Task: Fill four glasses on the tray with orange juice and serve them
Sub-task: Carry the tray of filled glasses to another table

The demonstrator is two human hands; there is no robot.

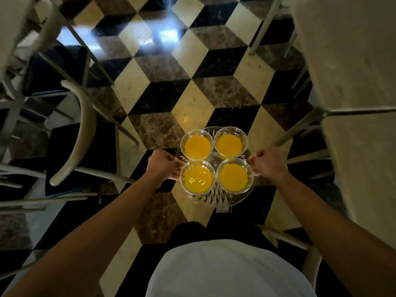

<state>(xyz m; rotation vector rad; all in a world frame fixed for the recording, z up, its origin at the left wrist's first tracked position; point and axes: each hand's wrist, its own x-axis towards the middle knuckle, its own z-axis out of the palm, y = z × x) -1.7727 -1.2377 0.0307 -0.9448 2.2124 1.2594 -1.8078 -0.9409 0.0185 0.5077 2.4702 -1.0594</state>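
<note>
A clear cut-glass tray point(214, 199) is held in the air above the floor, in front of my body. Several glasses stand on it in a square, each holding orange juice: far left point(197, 146), far right point(229, 145), near left point(198, 179) and near right point(233, 177). My left hand point(162, 165) is shut on the tray's left edge. My right hand point(269, 161) is shut on its right edge. Both arms are stretched forward.
The floor point(192, 82) is a black, cream and brown cube-pattern marble. Chairs with dark seats point(81, 151) stand at the left. Tables with pale cloths point(353, 71) line the right, and another table edge point(12, 22) is at the far left. An aisle runs between them.
</note>
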